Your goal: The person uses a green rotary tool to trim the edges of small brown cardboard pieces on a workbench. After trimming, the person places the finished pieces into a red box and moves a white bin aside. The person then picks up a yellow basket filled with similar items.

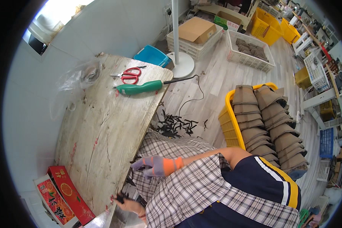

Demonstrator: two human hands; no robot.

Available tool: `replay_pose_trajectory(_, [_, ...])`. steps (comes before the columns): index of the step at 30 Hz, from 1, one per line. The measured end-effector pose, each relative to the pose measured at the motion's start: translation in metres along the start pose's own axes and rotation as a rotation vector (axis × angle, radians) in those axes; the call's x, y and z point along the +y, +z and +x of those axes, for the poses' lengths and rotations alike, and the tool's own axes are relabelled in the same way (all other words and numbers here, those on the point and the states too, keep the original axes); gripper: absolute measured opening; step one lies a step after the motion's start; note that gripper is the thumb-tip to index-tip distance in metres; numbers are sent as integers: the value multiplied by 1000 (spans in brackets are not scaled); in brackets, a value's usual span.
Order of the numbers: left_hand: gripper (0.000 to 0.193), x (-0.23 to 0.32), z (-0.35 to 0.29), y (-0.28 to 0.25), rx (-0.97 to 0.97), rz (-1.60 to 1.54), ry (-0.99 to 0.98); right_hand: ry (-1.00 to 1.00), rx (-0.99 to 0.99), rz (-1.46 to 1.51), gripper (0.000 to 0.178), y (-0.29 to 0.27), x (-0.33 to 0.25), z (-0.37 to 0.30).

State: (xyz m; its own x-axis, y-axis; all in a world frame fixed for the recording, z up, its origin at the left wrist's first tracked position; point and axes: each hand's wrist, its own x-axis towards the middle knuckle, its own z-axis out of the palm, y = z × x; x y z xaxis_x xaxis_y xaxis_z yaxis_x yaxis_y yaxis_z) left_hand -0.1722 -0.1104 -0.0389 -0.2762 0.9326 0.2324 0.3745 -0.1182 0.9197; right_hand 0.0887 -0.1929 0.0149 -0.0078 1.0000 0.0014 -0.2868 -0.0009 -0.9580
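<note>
At the table's near edge, my bare left hand (pixel 132 206) is closed on a small black piece (pixel 121 197) whose kind I cannot make out. My right hand (pixel 155 166), in a purple and orange glove, is over my checked apron (pixel 190 182). Its fingers are bent together, with a dark speck at their tips; what they hold is too small to name. On the worn wooden table (pixel 98 125) lie a green corded power tool (pixel 140 88) and red-handled scissors (pixel 130 76), both out of reach of my hands.
Black scraps (pixel 176 124) litter the floor beside the table. Behind me stands a yellow basket (pixel 228 125) with stacked brown pieces (pixel 250 114). A red carton (pixel 70 193) stands at the table's near-left corner. A white pole base (pixel 184 65) and blue bin (pixel 152 56) are beyond the table.
</note>
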Motion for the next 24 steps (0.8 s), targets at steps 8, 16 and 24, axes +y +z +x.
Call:
replay_pose_trajectory(8, [39, -186, 10, -156, 267, 846, -343, 204, 420, -51, 38, -42, -33, -42])
replay_pose_trajectory(16, [97, -288, 9, -232, -34, 775, -1149, 277, 981, -334, 27, -139, 33, -116])
replay_pose_trajectory(24, [29, -274, 20, -257, -278, 813, -275, 577, 1234, -1613, 62, -229, 80, -245])
